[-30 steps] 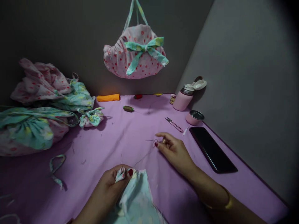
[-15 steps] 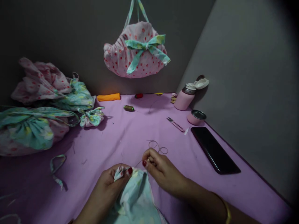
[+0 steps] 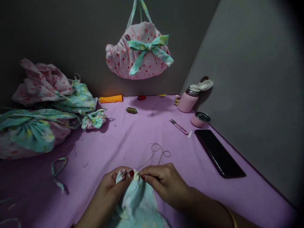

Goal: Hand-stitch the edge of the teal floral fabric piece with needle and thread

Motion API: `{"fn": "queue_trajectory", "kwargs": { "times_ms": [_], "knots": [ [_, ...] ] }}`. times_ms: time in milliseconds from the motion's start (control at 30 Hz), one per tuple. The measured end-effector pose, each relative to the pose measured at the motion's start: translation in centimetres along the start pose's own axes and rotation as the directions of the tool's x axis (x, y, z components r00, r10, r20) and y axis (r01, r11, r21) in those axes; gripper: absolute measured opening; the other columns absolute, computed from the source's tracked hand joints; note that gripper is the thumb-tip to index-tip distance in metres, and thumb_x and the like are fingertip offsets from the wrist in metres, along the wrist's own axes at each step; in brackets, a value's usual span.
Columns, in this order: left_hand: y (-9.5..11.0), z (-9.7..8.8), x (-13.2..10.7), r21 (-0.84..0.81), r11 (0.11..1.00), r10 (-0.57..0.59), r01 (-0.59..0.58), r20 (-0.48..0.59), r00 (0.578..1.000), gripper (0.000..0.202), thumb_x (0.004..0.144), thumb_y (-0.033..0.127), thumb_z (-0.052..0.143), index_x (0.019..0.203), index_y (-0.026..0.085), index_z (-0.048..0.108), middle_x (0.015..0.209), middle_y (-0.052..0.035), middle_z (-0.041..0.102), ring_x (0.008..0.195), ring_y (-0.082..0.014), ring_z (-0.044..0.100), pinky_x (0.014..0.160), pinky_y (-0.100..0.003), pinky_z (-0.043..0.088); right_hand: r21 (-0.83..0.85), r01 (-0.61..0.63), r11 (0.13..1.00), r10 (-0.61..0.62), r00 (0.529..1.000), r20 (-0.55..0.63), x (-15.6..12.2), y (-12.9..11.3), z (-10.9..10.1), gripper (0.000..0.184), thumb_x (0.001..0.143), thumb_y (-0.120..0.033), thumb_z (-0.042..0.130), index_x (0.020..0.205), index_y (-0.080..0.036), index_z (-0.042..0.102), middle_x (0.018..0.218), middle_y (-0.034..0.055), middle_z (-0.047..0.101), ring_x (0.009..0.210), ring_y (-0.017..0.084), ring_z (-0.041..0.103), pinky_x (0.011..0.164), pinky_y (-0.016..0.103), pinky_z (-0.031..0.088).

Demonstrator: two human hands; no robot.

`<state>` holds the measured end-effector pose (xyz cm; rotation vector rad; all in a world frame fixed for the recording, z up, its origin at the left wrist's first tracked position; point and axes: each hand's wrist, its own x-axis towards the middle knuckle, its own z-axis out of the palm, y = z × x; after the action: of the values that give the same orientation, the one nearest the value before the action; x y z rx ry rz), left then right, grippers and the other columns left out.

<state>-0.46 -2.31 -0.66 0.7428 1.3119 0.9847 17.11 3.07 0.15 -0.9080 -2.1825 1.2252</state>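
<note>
My left hand (image 3: 116, 183) is closed on the gathered top edge of a mint-green printed fabric piece (image 3: 140, 202), pinching it between thumb and fingers. A bunched bit of the cloth's pale, red-marked side pokes out over that hand. My right hand (image 3: 166, 183) is closed in a pinch at the same edge, just right of the left thumb. Whatever sits between its fingertips is too small to make out. A dark thread (image 3: 155, 148) runs from the cloth edge and loops on the table beyond my hands. The fabric's lower part hangs toward me, out of view.
Thread snips (image 3: 178, 126), a black phone (image 3: 219, 153), a pink cup-like lid (image 3: 200, 119) and a pink flask (image 3: 188, 101) stand or lie at right. A thread spool (image 3: 131, 110) lies mid-table. Fabric bags (image 3: 35, 133) crowd the left; a polka-dot bag (image 3: 140, 60) hangs at the back.
My right hand has moved down and left to the fabric edge. The thread that was taut between it and the cloth now lies slack. My left hand has stayed put.
</note>
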Motion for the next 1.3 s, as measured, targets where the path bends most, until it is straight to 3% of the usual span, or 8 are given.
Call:
{"fn": "queue_trajectory", "kwargs": {
  "times_ms": [867,1200,1300],
  "knots": [
    [0.09,0.15,-0.17,-0.030,1.000,0.000,0.000,-0.002,1.000,0.029,0.074,0.045,0.067,0.069,0.017,0.064,0.061,0.0001,0.057,0.055,-0.0120,0.047,0.053,-0.023,0.037,-0.012,0.002,1.000,-0.002,1.000,0.030,0.07,-0.04,-0.06,0.033,0.087,-0.014,0.052,0.110,-0.031,0.067,0.103,-0.0014,0.072,0.090,0.015,0.067,0.074,0.024,0.050],
    [0.14,0.05,-0.19,0.026,0.999,0.024,-0.024,-0.005,1.000,0.026,0.074,0.043,0.067,0.071,0.017,0.066,0.061,0.0005,0.058,0.057,-0.0127,0.048,0.054,-0.023,0.038,-0.065,-0.005,0.998,0.007,0.999,0.039,0.01,-0.03,0.00,0.031,0.087,-0.015,0.050,0.106,-0.031,0.068,0.098,-0.0013,0.073,0.083,0.015,0.068,0.072,0.024,0.049],
    [0.10,-0.03,-0.16,0.050,0.998,0.040,-0.040,0.011,0.999,0.025,0.076,0.042,0.066,0.070,0.017,0.065,0.060,0.0006,0.057,0.056,-0.0123,0.047,0.052,-0.022,0.037,-0.081,-0.032,0.996,0.033,0.999,0.015,0.05,0.16,0.17,0.028,0.087,-0.018,0.050,0.108,-0.027,0.067,0.094,0.0010,0.073,0.077,0.015,0.067,0.065,0.024,0.048]
  ]
}}
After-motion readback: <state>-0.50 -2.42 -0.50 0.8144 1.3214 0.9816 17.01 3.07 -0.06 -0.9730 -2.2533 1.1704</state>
